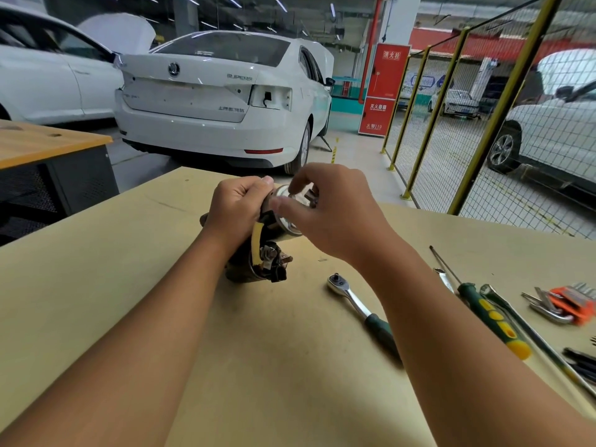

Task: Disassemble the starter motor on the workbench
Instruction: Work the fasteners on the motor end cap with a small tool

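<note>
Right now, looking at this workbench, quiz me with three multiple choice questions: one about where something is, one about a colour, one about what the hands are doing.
1. Where does the ratchet wrench lie?
A. On the bench, right of the starter motor
B. Under the white car
C. In the left hand

2. What colour is the screwdriver handle?
A. Red and black
B. Green and yellow
C. Blue

3. What is the left hand doing?
A. Resting flat on the bench
B. Holding the screwdriver
C. Gripping the motor

Answers: 1 A, it lies on the board beside the motor. 2 B, green grip with yellow inserts. 3 C, its fingers curl round the motor while the right hand works at the shiny end cap.
</note>
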